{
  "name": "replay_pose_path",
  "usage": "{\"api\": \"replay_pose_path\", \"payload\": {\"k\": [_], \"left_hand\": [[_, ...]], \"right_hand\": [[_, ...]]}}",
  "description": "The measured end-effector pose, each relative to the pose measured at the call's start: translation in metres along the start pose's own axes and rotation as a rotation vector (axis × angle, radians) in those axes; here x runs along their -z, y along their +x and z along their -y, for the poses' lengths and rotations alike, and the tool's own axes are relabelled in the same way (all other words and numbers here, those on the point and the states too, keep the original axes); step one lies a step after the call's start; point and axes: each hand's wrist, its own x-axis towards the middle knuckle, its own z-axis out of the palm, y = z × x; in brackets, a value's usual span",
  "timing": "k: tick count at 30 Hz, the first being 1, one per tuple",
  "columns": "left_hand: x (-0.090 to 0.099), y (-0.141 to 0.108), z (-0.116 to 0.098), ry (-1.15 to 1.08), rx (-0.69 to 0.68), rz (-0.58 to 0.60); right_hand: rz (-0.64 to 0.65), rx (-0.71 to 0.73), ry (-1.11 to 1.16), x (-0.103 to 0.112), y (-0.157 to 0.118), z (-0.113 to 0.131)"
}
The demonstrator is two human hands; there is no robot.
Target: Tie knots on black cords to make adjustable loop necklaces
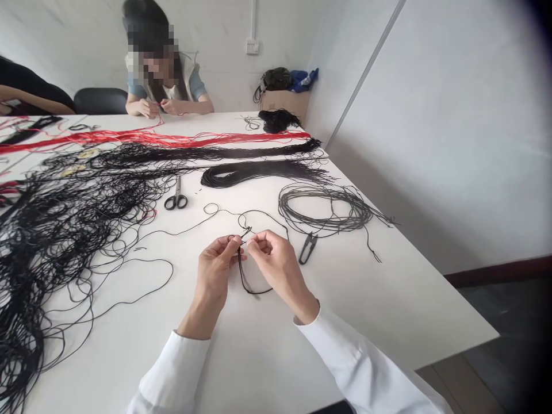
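Note:
A thin black cord (242, 275) runs between my two hands and hangs in a loop just above or on the white table (345, 322). My left hand (218, 259) pinches it between thumb and fingers, with a short end sticking up past the fingertips. Close beside it, my right hand (276, 259) is closed on the cord too, thumb against forefinger; a knot between them is too small to make out. To the right of my right hand lie black thread snips (307, 248). A coil of black cord (297, 215) rests behind them.
A large tangle of black cord (103, 201) spreads over the table's left side. Scissors (176, 198) lie near it. Farther back are a black cord bundle (259, 171) and red cords (207, 141). Across the table a person (164, 86) handles red cord. The table's right edge slants nearby.

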Motion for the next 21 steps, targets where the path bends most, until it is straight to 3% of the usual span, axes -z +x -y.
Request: {"api": "replay_pose_path", "payload": {"k": [5,11,21], "left_hand": [[-0.003,-0.002,-0.001,0.005,0.007,0.047],[-0.003,-0.002,-0.001,-0.058,-0.028,0.036],[-0.001,-0.001,0.002,0.068,-0.067,0.012]], "right_hand": [[-0.064,-0.01,0.042,-0.002,0.01,-0.007],[0.037,-0.132,0.267,-0.006,0.014,-0.019],[0.107,-0.069,0.263,-0.005,0.006,-0.013]]}}
